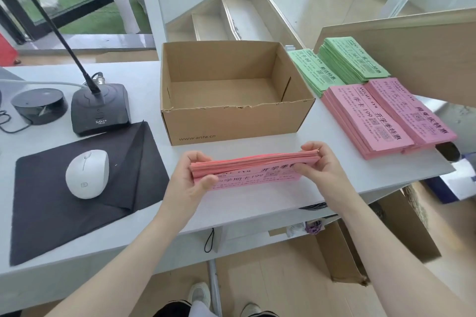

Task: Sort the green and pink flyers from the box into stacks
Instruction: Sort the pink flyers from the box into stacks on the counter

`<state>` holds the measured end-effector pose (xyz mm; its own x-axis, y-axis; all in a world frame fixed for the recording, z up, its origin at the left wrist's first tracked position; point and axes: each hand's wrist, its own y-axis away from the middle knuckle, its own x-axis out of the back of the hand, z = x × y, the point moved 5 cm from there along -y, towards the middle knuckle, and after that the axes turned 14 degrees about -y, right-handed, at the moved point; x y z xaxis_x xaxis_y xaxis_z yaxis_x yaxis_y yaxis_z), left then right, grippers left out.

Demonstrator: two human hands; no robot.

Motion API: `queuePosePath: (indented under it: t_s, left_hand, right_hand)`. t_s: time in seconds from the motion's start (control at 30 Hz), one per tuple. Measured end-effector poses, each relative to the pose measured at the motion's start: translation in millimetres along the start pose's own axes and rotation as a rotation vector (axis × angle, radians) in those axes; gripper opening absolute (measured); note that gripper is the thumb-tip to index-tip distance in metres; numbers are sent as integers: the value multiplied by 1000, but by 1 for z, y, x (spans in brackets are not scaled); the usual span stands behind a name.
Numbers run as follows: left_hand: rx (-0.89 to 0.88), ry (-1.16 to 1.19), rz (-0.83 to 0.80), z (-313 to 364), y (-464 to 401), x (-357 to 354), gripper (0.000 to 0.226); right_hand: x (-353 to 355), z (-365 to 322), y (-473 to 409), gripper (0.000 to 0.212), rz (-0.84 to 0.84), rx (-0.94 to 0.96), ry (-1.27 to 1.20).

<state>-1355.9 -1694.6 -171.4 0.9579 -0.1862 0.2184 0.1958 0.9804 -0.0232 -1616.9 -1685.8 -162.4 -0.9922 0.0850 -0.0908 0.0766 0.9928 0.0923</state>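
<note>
A bundle of pink flyers (253, 168) stands on its long edge on the white desk, just in front of the cardboard box (231, 121). My left hand (192, 177) grips its left end and my right hand (320, 165) grips its right end. The box shows a bare bottom with no flyers in it. To the right of the box lie two green stacks (353, 59) at the back and two pink stacks (386, 116) nearer me, side by side.
A white mouse (86, 174) sits on a black mat (77, 188) at the left. Behind it stand a microphone base (100, 110) and a round black device (38, 105). A wooden panel (425, 59) rises behind the stacks. The desk's front edge is close below my hands.
</note>
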Motion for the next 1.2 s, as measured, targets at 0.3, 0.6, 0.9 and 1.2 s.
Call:
queuePosePath:
  t_s: [0.3,0.6,0.9,1.2]
  left_hand:
    - [-82,-264,-181,-17,-1,2,68]
    - [-52,-268,-137,-24,-24,-6,34]
    - [-176,-279,-339,36,-45,-69,29]
    - [-57,204,-306,88,-109,-189,13]
  right_hand:
    - [-19,4,7,19,67,57,-28]
    - [-17,17,19,26,133,61,55]
    - [56,-6,37,33,415,58,-28]
    - [156,-35,20,33,679,32,-344]
